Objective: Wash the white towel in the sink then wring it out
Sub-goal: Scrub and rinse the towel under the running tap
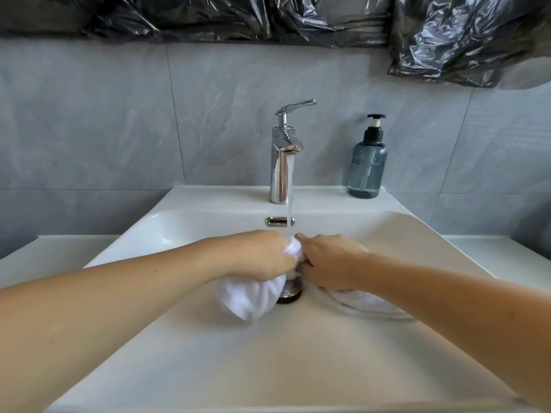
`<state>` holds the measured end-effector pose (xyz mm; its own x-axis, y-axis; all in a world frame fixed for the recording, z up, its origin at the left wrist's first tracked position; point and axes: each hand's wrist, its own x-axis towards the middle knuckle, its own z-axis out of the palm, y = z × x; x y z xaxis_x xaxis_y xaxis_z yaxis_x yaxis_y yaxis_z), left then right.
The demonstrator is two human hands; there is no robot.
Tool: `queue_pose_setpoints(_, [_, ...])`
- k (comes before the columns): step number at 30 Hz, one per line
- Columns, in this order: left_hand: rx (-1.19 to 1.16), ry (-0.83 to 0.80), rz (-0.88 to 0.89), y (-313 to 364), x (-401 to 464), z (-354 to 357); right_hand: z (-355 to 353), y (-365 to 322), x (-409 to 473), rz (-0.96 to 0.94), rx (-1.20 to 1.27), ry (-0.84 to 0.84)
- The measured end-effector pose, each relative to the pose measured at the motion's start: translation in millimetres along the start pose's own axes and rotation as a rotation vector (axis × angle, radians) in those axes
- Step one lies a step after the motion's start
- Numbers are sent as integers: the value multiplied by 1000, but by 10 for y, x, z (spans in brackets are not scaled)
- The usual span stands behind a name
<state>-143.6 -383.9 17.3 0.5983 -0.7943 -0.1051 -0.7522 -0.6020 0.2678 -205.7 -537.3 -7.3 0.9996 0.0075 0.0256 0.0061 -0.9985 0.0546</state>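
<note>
The white towel (pixel 249 296) is bunched in the white sink (pixel 208 353), right under the stream from the chrome faucet (pixel 283 162). My left hand (pixel 262 256) grips one bunch of it, and a fold hangs down below that hand beside the drain (pixel 289 290). My right hand (pixel 331 260) grips the towel close against the left, knuckles nearly touching. The rest of the towel trails along the basin floor under my right forearm. Water falls onto the cloth between the two hands.
A blue-grey soap pump bottle (pixel 367 165) stands on the sink ledge to the right of the faucet. The overflow slot (pixel 278 221) sits in the back basin wall. Black plastic sheeting (pixel 447 34) hangs above the grey tiled wall.
</note>
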Motion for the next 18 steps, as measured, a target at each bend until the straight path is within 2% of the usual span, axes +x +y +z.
queue_pose_setpoints(3, [-45,-53,-99,3,-115,-52,-85,-16,-64,8,43,-76])
queue_pose_setpoints(8, [-2,118,-253,67,-134,-198,-454,-175,-168,132,231,-269])
queue_pose_setpoints(12, [-99,108,-251,-5,-69,-23,-421,-299,-248,23,228,-240])
queue_pose_setpoints(16, [-286,43,-184,1,-98,-8,-393,-187,-236,109,262,-163])
queue_pose_setpoints(18, [-346,4,-141,9,-105,-28,-435,-159,-219,60,252,-173])
